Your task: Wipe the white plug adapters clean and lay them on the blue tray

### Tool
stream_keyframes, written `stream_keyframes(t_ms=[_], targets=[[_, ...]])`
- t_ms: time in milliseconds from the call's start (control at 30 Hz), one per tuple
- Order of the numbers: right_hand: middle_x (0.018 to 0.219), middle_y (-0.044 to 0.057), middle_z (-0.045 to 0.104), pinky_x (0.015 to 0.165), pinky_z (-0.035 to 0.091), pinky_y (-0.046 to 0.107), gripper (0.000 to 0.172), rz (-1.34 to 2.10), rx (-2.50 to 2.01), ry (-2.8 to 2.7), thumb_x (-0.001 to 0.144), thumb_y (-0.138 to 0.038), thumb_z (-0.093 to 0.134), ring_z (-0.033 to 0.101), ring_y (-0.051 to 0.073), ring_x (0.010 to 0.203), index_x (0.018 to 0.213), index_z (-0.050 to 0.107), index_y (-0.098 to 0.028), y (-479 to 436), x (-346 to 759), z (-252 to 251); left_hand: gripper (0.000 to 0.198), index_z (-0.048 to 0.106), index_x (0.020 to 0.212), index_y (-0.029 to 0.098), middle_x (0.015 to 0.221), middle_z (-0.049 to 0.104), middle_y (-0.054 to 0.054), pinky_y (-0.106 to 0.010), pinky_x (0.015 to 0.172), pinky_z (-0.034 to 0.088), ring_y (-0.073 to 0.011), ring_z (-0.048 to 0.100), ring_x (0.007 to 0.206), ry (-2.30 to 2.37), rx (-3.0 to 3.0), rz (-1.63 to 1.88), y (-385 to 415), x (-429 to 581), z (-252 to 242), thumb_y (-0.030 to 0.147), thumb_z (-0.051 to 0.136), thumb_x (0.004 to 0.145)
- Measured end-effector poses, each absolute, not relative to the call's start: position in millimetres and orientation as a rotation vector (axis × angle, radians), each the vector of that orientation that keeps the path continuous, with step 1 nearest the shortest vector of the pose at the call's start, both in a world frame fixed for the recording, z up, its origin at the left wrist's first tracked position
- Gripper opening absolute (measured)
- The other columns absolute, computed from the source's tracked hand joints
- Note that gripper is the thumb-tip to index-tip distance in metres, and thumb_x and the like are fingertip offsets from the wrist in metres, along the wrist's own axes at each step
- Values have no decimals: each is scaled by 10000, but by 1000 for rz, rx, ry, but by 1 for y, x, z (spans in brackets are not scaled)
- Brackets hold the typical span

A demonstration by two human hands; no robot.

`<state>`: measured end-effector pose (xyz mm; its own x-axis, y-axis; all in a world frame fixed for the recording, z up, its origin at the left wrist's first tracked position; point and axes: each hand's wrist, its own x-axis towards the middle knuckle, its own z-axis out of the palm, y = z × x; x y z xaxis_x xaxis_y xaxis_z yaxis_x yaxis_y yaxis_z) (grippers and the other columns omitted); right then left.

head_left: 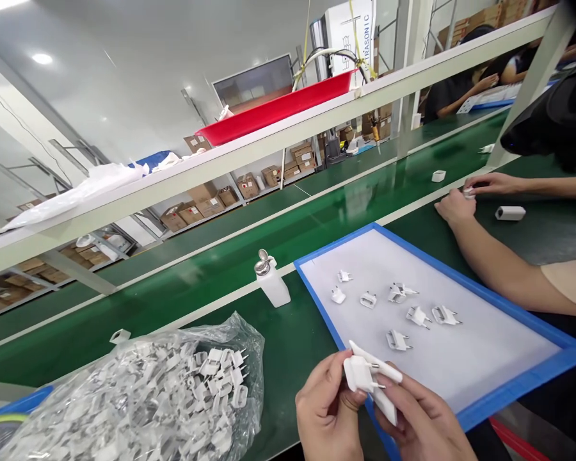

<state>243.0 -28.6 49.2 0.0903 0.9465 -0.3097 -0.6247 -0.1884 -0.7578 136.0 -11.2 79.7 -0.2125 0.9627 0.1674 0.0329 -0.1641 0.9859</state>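
Green counter (292,349) lies behind. At lower center, left fingers (333,373) pinch a plug (358,374), prongs (375,365) pointing right, toward right fingers (409,398) gripping a white pad (388,410).

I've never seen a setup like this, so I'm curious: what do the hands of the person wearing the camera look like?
The left hand and right hand are ordinary human hands, with no glove, ring, cable or marking showing on either. The picture's lower edge cuts both off, so whether sleeves or anything at the wrists is worn cannot be told.
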Motion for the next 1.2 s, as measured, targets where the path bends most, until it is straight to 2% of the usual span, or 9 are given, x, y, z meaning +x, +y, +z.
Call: stream_keyframes(t_ms=[100, 300, 467, 567, 667, 767, 967, 1100, 1200], targets=[[610, -2, 583, 476, 474, 219, 327, 1573, -883, -364, 755, -470, 847, 525, 125, 521, 904, 809, -182, -27, 246, 36, 161, 853, 925, 244, 972, 803, -76, -297, 790, 573, -278, 741, 890, 1340, 1335, 1444, -6, 137, 82, 244, 756, 796], [698, -5, 704, 633, 594, 220, 353, 1370, -1052, -36, 630, -333, 953, 677, 169, 649, 918, 790, -209, -38, 278, 20, 298, 727, 1191, 166, 1094, 746, -116, -321, 885, 542, -252, 692, 1004, 1323, 1833, 1091, 93, 180, 83, 203, 574, 938], [758, 3, 751, 725, 627, 218, 355, 1228, -1158, -33, 630, -286, 950, 723, 176, 699, 934, 783, -210, -40, 313, 15, 541, 567, 1396, 49, 1168, 711, -232, -425, 1054, 455, -332, 620, 1205, 1263, 1970, 832, 184, 241, 65, 55, 576, 855], [878, 43, 786, 754, 651, 273, 337, 1185, -1177, -179, 596, -314, 952, 752, 236, 803, 869, 792, -197, -40, 321, 23, 695, 451, 1487, 42, 1387, 597, -282, -511, 1158, 347, -381, 465, 1396, 1222, 2010, 761, 184, 247, 57, 12, 582, 805], [863, 75, 782, 675, 659, 306, 324, 1231, -1186, -268, 604, -382, 937, 753, 275, 805, 804, 782, -179, -38, 314, 40, 640, 431, 1495, 63, 1586, 399, -253, -505, 1228, 248, -363, 275, 1520, 1178, 2042, 789, 154, 220, 57, 61, 536, 864], [889, 78, 779, 641, 642, 277, 327, 1320, -1184, -295, 635, -391, 926, 745, 262, 820, 831, 779, -174, -34, 299, 58, 518, 467, 1453, 107, 1530, 473, -206, -447, 1224, 282, -297, 372, 1469, 1204, 2025, 868, 115, 173, 59, 130, 462, 936], [910, 46, 766, 738, 605, 199, 334, 1504, -1152, -342, 638, -356, 947, 700, 184, 849, 865, 783, -174, -22, 267, 58, 350, 597, 1250, 219, 1323, 629, -123, -473, 1071, 462, -294, 562, 1269, 1520, 1659, 1128, 63, 87, 40, 174, 547, 906], [942, 64, 763, 706, 588, 207, 380, 1618, -1146, -507, 632, -332, 945, 678, 194, 846, 925, 793, -143, -7, 247, 58, 356, 579, 1204, 182, 1278, 627, -146, -408, 985, 525, -273, 604, 1200, 1695, 1438, 1218, 62, 60, 21, 141, 607, 851], [1013, 74, 757, 665, 559, 191, 397, 1669, -1129, -731, 714, -278, 886, 649, 175, 836, 1062, 783, -117, 12, 233, 74, 457, 499, 1273, 133, 1334, 575, -201, -406, 1006, 509, -290, 581, 1246, 1818, 1331, 1267, 80, 50, 17, 149, 645, 840]])
